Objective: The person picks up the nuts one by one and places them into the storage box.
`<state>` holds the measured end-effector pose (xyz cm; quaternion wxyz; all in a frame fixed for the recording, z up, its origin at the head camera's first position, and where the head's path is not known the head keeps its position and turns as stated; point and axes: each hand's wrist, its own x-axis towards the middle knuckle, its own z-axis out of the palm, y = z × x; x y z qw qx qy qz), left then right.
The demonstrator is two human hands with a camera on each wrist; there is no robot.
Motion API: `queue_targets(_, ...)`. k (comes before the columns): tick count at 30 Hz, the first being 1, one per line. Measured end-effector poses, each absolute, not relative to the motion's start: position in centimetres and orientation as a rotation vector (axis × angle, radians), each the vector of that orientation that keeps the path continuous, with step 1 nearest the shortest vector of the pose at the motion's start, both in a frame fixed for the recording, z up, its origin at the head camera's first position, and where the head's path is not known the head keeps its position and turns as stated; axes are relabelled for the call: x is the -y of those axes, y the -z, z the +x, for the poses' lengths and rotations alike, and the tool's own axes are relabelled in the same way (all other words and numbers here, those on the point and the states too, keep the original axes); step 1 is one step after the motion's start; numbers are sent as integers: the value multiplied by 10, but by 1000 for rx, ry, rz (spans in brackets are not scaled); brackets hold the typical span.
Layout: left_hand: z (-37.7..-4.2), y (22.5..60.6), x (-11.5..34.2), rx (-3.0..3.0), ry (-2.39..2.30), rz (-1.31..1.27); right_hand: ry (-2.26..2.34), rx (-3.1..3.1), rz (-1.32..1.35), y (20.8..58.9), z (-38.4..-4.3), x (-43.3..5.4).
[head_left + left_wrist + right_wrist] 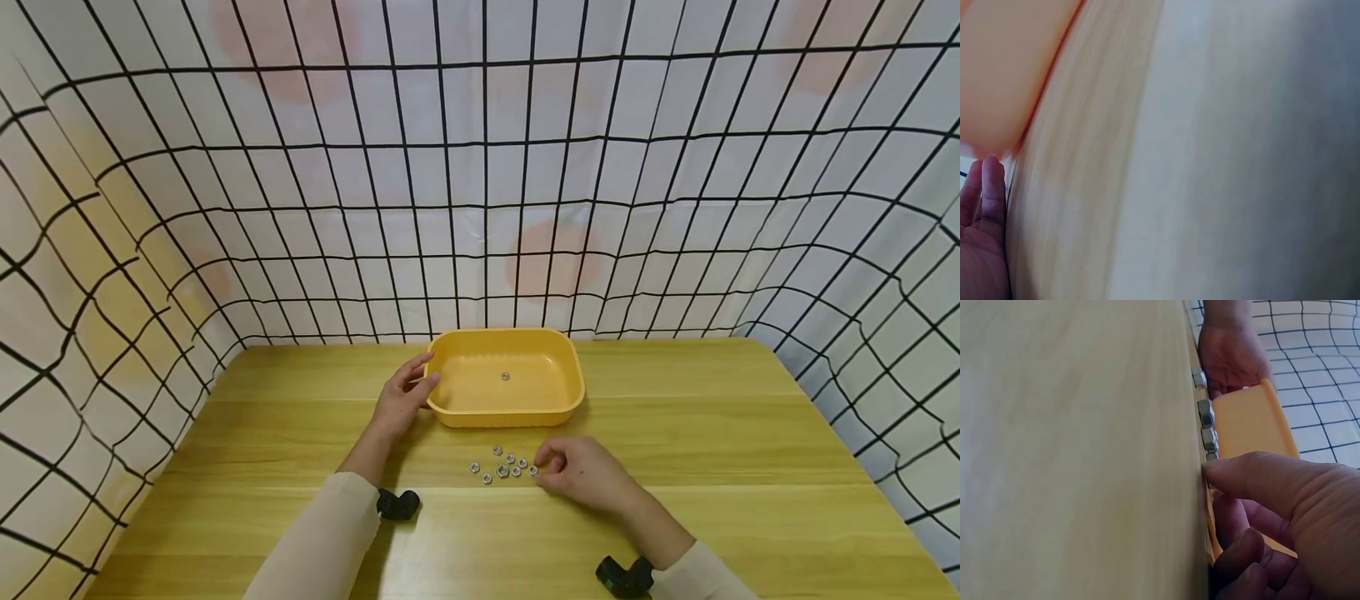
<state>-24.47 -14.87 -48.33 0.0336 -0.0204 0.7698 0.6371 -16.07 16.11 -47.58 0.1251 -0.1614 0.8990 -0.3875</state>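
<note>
In the head view, several small metal nuts [502, 471] lie in a loose group on the table. Behind them is a shallow yellow plastic basin [510, 418], with one nut [505, 376] on its floor. My left hand [400, 402] holds the basin's left end, thumb over the rim and fingers against the outer wall. The fingers [992, 187] also show at the basin's side in the left wrist view. At the group's right edge, my right hand [588, 472] has thumb and curled forefinger at the outermost nut [533, 471]. Whether they pinch it is unclear.
The wooden table [300, 442] extends around the basin and nuts. White sheeting with a black grid [480, 175] stands along the back and both sides. A black wrist device [397, 505] sits on the left wrist and another [625, 577] on the right.
</note>
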Motion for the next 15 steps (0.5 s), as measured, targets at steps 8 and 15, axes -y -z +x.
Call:
queue_targets(8, -246, 487, 149, -2385, -1969, -57, 1087, -2669, -509, 476, -161, -156)
queue_targets(15, -245, 486, 148, -2387, -1969, -56, 1082, -2663, -497, 473, -161, -154)
